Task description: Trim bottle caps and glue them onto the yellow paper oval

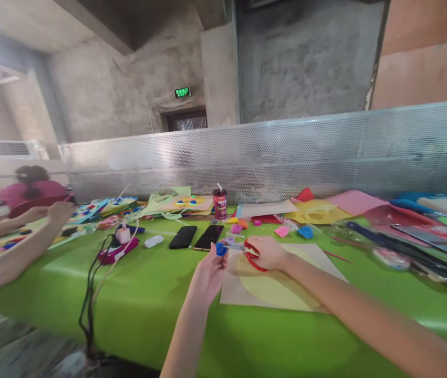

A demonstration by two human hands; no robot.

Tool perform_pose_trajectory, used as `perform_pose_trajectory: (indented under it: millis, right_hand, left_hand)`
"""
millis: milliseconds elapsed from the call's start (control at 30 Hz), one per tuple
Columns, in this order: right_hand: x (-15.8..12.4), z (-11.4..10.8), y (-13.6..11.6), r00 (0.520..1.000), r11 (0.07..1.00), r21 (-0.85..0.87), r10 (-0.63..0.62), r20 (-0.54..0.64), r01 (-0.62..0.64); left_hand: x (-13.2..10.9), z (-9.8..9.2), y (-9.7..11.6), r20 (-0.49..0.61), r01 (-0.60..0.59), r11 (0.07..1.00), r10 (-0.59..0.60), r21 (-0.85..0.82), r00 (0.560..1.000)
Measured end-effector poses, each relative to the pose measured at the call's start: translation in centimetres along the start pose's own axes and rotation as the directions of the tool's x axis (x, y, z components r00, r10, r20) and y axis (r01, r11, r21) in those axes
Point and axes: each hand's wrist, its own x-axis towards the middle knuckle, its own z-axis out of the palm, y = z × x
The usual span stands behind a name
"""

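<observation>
My left hand (209, 273) is raised over the green table (136, 294) and pinches a small blue piece (220, 249) between its fingertips. My right hand (267, 253) grips red-handled scissors (247, 251), whose blades point left and meet the blue piece. Both hands hover above a beige sheet bearing a pale yellow round shape (274, 281).
Two black phones (196, 237), a white earbud case (154, 241), a pink charger with cables (118, 247) and a red cup (219, 203) lie beyond my hands. Coloured paper and foam scraps (318, 210) line the back and right. Another person's arms (18, 241) reach in at left.
</observation>
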Motion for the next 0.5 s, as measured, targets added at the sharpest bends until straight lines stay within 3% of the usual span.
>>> perform_pose_trajectory:
  millis: [500]
  right_hand:
    - [0.37,-0.27,-0.4,0.999,0.999,-0.039,0.018,0.049,-0.016]
  left_hand:
    - [-0.09,0.4,0.15,-0.042,0.005,1.0,-0.005,-0.011,0.999]
